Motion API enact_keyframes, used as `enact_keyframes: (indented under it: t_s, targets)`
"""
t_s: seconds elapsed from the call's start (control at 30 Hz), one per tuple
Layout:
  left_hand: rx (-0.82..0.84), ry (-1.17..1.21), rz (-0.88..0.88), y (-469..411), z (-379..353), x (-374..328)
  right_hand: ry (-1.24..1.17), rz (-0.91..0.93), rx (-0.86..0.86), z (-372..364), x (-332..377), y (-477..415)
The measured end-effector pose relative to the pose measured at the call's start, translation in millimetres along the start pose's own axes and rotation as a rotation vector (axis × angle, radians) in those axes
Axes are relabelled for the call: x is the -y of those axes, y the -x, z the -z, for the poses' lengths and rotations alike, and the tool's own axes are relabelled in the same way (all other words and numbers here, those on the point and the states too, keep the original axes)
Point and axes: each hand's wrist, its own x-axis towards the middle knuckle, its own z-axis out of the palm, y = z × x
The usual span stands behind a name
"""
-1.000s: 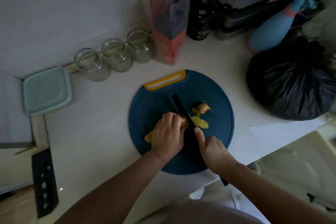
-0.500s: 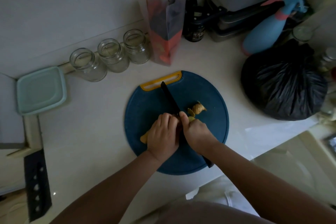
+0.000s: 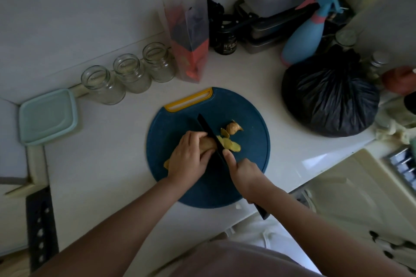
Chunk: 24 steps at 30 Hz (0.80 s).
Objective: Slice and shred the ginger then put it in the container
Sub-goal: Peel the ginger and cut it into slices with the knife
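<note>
Few slices [image 3: 229, 145] lie cut; left hand [image 3: 186, 157] grips the ginger [image 3: 208, 143], right hand [image 3: 244, 172] grips the knife [image 3: 209, 130]; shredding and the container [image 3: 48, 117] remain.

Three open glass jars [image 3: 131, 73] stand in a row on the white countertop [image 3: 101, 153] along the back wall, and just to their right a tall clear pouch with a red lower part [image 3: 189, 36] stands upright. Further right, in the corner, sit a small dark jar [image 3: 225, 37], stacked metal tins [image 3: 265, 33] and a blue spray bottle with a pink collar [image 3: 301, 40], with a bulging black plastic bag [image 3: 328, 94] just in front of the bottle. A black strip with a line of holes [image 3: 41, 227] lies at the lower left.
</note>
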Motion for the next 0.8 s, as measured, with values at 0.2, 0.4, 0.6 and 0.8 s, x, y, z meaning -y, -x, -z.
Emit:
enact_keyframes:
  t_s: [0.2,0.4,0.6,0.8]
  targets:
    - [0.013,0.053,0.002,-1,2,0,-0.124,0.002,-0.022,5,2,-2]
    - [0.012,0.019,-0.03,6,2,-6,0.039,0.066,-0.049,-9,16,-22]
    - [0.043,0.111,0.008,2,8,0,-0.022,0.042,-0.007,2,21,-32]
    - [0.023,0.134,0.022,11,19,16,-0.259,-0.082,0.039,12,16,-28]
